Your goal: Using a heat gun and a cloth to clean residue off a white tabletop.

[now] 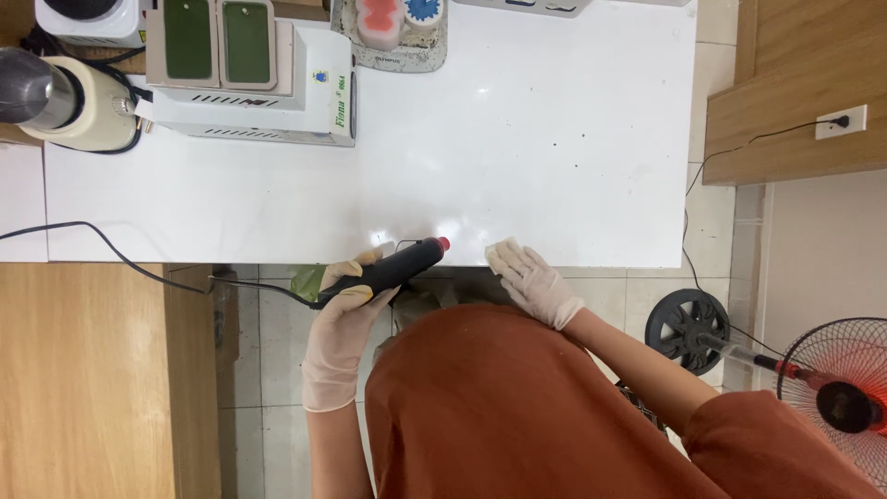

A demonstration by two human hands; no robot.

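Head camera, looking down: your gloved left hand (346, 300) grips a black corded tool with a red tip (393, 268) at the near edge of the white table (554, 139), tip pointing right. Your right hand (527, 277) rests flat on the edge, fingers loose, grasping nothing, near that tip. Judged from here, the trailing cord (111, 245) could snag and jerk the tool toward those fingers.

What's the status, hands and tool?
Left hand gripping black corded tool, red tip at white table edge. Right hand flat on small pale cloth. Nothing in the way.
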